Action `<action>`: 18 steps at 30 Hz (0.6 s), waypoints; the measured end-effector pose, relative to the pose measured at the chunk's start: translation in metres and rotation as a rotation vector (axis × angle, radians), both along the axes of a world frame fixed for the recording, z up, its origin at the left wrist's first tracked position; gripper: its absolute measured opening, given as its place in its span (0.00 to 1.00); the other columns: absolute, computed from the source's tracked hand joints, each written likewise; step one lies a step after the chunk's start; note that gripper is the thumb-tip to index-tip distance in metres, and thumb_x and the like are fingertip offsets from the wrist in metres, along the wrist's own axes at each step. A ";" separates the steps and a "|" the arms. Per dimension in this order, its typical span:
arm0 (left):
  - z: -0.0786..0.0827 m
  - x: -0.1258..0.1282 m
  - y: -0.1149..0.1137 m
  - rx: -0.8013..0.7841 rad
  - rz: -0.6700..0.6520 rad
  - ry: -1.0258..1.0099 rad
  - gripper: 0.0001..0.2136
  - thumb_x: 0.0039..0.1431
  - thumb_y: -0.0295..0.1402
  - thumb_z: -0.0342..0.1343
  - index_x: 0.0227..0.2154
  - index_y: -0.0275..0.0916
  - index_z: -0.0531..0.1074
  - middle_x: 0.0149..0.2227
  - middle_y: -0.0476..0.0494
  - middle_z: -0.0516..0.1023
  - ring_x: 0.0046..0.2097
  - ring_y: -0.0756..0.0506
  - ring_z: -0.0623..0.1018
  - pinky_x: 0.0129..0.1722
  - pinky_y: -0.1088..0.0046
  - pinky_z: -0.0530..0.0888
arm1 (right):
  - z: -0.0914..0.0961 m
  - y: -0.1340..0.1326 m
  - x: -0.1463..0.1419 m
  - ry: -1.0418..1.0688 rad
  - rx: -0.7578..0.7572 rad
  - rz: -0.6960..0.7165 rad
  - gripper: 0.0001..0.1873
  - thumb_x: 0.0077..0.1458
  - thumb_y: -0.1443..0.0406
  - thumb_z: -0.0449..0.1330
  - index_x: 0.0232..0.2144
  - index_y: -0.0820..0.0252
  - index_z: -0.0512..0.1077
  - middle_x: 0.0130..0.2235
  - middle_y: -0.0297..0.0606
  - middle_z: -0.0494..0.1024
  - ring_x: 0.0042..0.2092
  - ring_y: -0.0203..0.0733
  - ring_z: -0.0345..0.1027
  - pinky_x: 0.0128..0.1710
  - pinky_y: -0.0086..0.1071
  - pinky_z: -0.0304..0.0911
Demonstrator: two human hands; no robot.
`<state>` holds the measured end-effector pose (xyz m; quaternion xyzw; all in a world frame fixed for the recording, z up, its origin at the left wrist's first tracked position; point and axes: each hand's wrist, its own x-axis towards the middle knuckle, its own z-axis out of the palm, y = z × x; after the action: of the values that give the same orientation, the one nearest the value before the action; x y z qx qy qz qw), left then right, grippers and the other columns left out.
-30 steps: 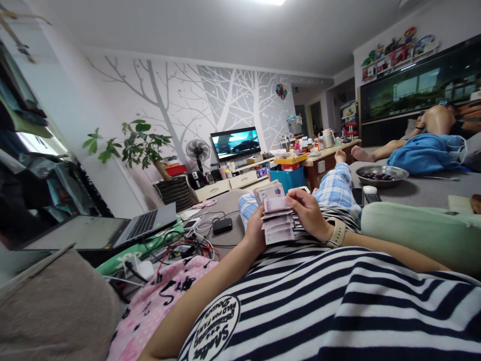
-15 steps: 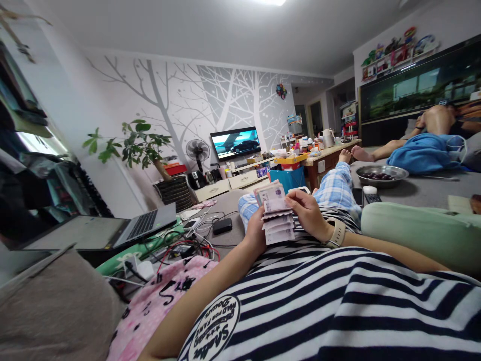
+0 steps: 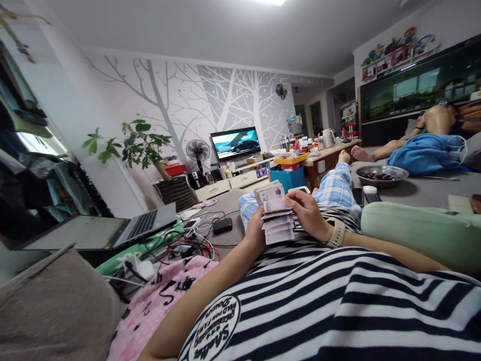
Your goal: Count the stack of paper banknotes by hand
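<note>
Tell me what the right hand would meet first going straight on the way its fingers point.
The banknotes: the right hand has its fingers at their edge. Beyond them, perhaps the left plaid trouser leg, though depth is hard to judge.

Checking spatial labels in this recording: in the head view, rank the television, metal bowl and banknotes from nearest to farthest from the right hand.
1. Banknotes: at the fingertips of the right hand, held in both hands.
2. Metal bowl: on the grey seat, off to the right.
3. Television: across the room, ahead and to the left.
</note>
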<state>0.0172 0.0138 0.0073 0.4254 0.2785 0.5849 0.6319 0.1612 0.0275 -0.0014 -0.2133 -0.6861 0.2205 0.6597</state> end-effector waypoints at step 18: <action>0.002 0.001 -0.004 0.007 0.038 0.006 0.14 0.45 0.34 0.64 0.36 0.35 0.76 0.27 0.45 0.80 0.35 0.40 0.80 0.39 0.66 0.76 | -0.002 0.004 0.000 0.022 -0.013 0.061 0.11 0.58 0.59 0.56 0.27 0.60 0.68 0.27 0.31 0.66 0.30 0.35 0.59 0.31 0.29 0.55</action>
<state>0.0179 0.0096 0.0097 0.4240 0.2862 0.5964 0.6185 0.1611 0.0311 -0.0038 -0.1941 -0.6837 0.2470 0.6587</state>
